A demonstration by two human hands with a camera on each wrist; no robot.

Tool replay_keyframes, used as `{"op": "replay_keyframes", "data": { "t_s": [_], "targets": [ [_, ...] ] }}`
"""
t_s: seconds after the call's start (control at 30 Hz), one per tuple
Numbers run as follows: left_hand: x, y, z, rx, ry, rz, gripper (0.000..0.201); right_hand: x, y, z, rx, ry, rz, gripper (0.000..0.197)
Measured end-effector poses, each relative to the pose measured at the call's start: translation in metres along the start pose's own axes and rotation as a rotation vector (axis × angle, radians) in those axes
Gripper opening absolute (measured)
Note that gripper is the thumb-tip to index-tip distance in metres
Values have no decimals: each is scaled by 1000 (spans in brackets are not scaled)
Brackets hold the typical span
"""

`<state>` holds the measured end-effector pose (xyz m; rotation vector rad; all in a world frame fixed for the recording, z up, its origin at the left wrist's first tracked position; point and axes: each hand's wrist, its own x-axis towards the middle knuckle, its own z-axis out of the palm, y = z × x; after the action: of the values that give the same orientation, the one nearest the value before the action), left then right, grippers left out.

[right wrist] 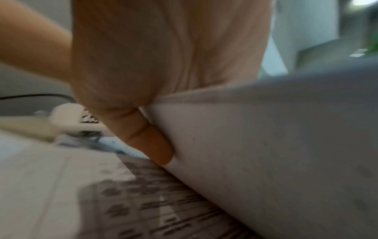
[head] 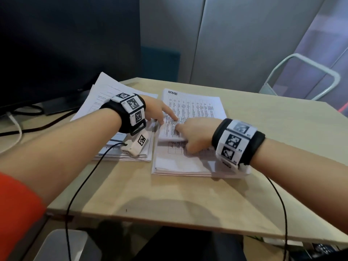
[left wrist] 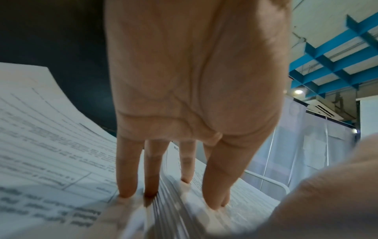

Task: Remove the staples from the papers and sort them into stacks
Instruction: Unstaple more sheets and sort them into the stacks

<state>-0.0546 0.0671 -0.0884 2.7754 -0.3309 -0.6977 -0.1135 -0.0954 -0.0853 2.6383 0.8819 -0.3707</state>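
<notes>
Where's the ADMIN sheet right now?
Head view: the ADMIN sheet tops the right paper stack mid-table, its near edge lifted by the right hand, with the left hand pressing its left side.

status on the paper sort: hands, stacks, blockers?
Left hand open, fingertips pressing the right stack. Right hand pinching lifted top sheets of that stack. Left stack alongside. No staple visible; nothing blocking.

A: What is worn on the arms?
B: Black wrist bands [head: 130, 112] carrying white blocks printed with black square codes, thin black cables [head: 79, 189] trailing off them.
A: Sleeves?
B: An orange sleeve [head: 17, 210], lower left.
</notes>
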Motion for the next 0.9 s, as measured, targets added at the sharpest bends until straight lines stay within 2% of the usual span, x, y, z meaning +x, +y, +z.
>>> {"op": "replay_keyframes", "data": {
  "t_s": [0.07,0.1,0.13,0.2,0.23,0.27,0.33,0.37,0.4,0.47,0.5,0.53,0.6,0.63,0.67,0.7,0.73,0.77,0.83,0.9],
  "targets": [
    [-3,-1,1,-103,-16,-5,56,-2,14,-11,133,25,25,25],
    [-2,-3,0,-226,-8,-19,55,-2,23,-14,219,30,41,25],
    [-2,-5,-1,-400,45,-36,50,-4,33,-15,297,40,56,29],
    [-1,-9,-8,-741,273,-118,43,-8,51,-14,461,68,98,36],
    [-2,-10,-11,-898,356,-172,47,-10,60,-13,561,92,115,38],
    [-6,-8,-14,-1059,346,-222,52,-16,63,-15,650,122,119,38],
    [-16,-1,-15,-1361,181,-261,61,-31,65,-23,718,179,103,42],
    [-19,1,-14,-1444,105,-248,59,-39,64,-28,703,231,69,44],
    [-21,4,-13,-1503,50,-212,52,-47,61,-33,667,278,28,46],
    [-19,10,-12,-1606,32,-136,29,-63,53,-38,587,288,-35,41],
    [-19,12,-13,-1626,58,-115,25,-66,50,-37,540,240,-48,29],
    [-19,15,-16,-1617,111,-86,30,-68,47,-37,491,182,-64,19],
    [-16,23,-24,-1509,325,19,39,-69,55,-35,495,83,-79,8],
    [-17,29,-26,-1396,476,106,40,-68,63,-35,527,27,-88,29],
    [-21,37,-28,-1233,639,197,39,-67,71,-36,589,-10,-82,58],
    [-24,44,-29,-1033,793,270,38,-66,78,-38,674,24,-55,81],
    [-28,51,-29,-841,913,331,38,-64,83,-41,765,150,-13,96],
    [-29,56,-28,-707,1004,374,38,-63,86,-45,886,335,33,103],
    [-27,63,-24,-605,1093,469,39,-59,92,-56,1157,694,72,95],
    [-26,69,-19,-579,1125,526,41,-61,93,-68,1351,895,49,81]
  ]
}}
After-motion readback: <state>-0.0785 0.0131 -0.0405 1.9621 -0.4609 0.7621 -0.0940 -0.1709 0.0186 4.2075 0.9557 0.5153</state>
